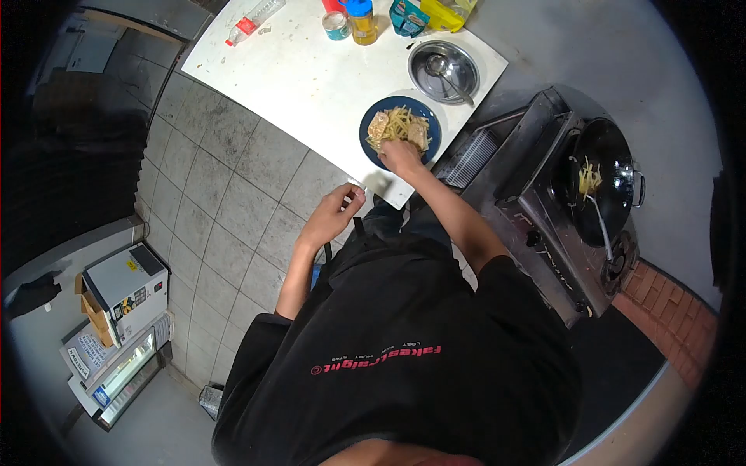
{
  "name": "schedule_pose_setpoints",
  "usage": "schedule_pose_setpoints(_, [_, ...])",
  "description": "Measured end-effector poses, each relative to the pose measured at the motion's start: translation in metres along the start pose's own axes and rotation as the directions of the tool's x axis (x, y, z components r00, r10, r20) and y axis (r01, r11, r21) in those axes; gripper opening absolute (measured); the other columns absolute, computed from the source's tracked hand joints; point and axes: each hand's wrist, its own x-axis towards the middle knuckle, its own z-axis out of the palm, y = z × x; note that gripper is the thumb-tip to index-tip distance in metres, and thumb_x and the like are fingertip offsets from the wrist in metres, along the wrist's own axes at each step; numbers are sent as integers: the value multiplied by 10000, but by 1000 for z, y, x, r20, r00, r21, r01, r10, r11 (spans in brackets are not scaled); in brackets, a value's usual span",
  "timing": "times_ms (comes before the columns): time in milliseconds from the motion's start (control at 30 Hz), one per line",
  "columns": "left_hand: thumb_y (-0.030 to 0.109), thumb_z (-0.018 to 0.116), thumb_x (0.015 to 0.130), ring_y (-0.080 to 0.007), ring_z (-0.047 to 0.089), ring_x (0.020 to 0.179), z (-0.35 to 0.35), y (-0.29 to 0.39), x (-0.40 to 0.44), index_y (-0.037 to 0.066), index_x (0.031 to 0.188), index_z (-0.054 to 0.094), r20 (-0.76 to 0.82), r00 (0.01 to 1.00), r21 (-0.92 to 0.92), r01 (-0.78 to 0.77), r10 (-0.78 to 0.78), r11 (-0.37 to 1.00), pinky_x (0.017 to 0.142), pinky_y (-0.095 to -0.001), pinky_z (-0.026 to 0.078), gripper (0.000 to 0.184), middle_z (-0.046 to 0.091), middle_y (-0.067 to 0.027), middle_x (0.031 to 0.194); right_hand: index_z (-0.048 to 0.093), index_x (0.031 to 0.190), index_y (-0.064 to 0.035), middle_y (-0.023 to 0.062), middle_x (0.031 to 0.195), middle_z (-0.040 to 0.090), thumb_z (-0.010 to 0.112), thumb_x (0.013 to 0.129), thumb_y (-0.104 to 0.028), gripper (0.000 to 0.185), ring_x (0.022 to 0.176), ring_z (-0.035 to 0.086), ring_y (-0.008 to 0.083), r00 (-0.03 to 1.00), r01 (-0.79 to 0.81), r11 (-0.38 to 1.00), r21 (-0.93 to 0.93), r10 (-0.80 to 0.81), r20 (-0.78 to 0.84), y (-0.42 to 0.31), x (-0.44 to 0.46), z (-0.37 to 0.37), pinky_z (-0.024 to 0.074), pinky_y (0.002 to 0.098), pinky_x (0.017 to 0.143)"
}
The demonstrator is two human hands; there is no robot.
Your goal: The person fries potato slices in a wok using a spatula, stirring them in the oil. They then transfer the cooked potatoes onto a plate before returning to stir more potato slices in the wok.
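My right hand reaches down into a dark blue plate near the table's corner. Its fingers are drawn together on pale yellow strips that look like potato. Two light brown slabs of food lie among the strips, one on the left and one on the right. The fingertips are partly hidden by the hand and the food. My left hand hovers by the table's near edge, fingers loosely curled, thumb apart, nothing visible in it.
A steel bowl with a ladle stands behind the plate. Bottles, a tin and packets line the white table's far side. To the right, a black wok on a stove holds more strips and a metal utensil.
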Motion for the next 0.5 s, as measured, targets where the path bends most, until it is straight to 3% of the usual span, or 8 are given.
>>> schedule_pose_setpoints(167, [306, 565, 1022, -154, 614, 845, 1, 2, 2, 21, 1177, 620, -2, 1000, -3, -8, 8, 1000, 752, -298, 491, 330, 672, -79, 1058, 743, 892, -18, 237, 887, 714, 626, 855, -153, 183, 835, 720, 392, 1000, 17, 1000, -14, -17, 9, 2, 1, 1, 573, 469, 774])
schedule_pose_setpoints(367, [297, 566, 1022, -145, 611, 836, 2, 3, 8, 20, 1170, 619, 6, 1000, -3, -13, 13, 1000, 743, -294, 490, 319, 671, -74, 1047, 720, 929, -10, 253, 904, 703, 677, 847, -237, 245, 873, 696, 409, 999, -26, 1000, 12, 26, 21, 11, 4, 2, 558, 477, 799])
schedule_pose_setpoints(500, [314, 578, 1011, -180, 614, 822, 2, 4, 9, 4, 1137, 627, -17, 1000, -18, -13, 12, 1000, 748, -315, 492, 338, 674, -101, 994, 711, 896, -10, 216, 846, 707, 743, 805, -312, 316, 817, 698, 360, 987, -71, 940, 335, 115, -115, 29, 7, 3, 551, 420, 765])
